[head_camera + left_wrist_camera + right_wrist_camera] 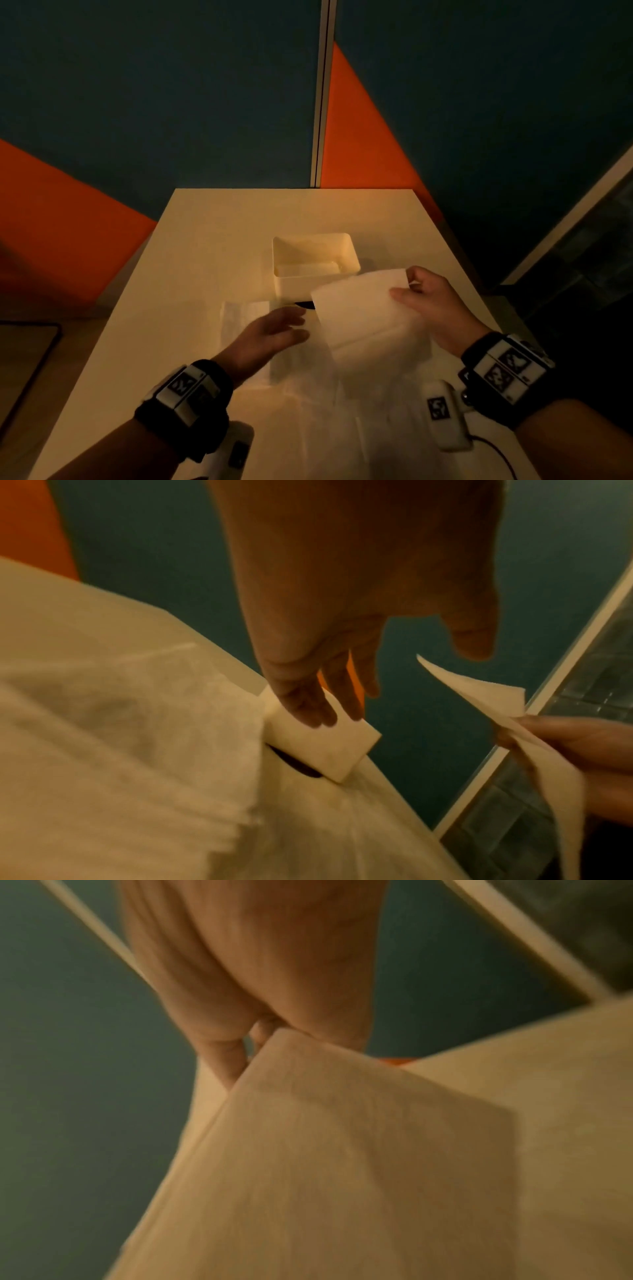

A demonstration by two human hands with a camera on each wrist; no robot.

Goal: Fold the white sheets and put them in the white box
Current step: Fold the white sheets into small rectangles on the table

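While the right hand (428,305) pinches a white sheet (366,318) by its far right corner, thumb on top & fingers curled behind, the sheet hangs lifted off the table (212,219), tilted, w/ its lower part blurred and trailing toward the near edge. In the right wrist view the fingers (222,1053) close on the sheet's corner (342,1150), the paper spreading out below the hand (260,969). The left hand (270,332) is out flat, fingers straight and relaxed, holding nothing; it hovers just left of the lifted sheet's edge, not clearly touching it. In the left wrist view that hand (342,601) shows fingers (308,707) spread loosely, pointing toward the white box (329,748), w/ the held sheet (479,693) off to the right in the other hand (575,748).

The white box (315,260) sits open-topped at mid-table, just beyond both hands; the lifted sheet's top edge overlaps its near right corner in the head view. Something pale lies at the box bottom, can't tell what. More white sheets (243,315) lie flat on the table under & left of the left hand, and further thin sheet material covers the near part of the table (120,723), blurry. A small dark shape (303,304) shows at the box's near base; unclear what.

Both wrists carry black bands w/ marker tags (507,366).
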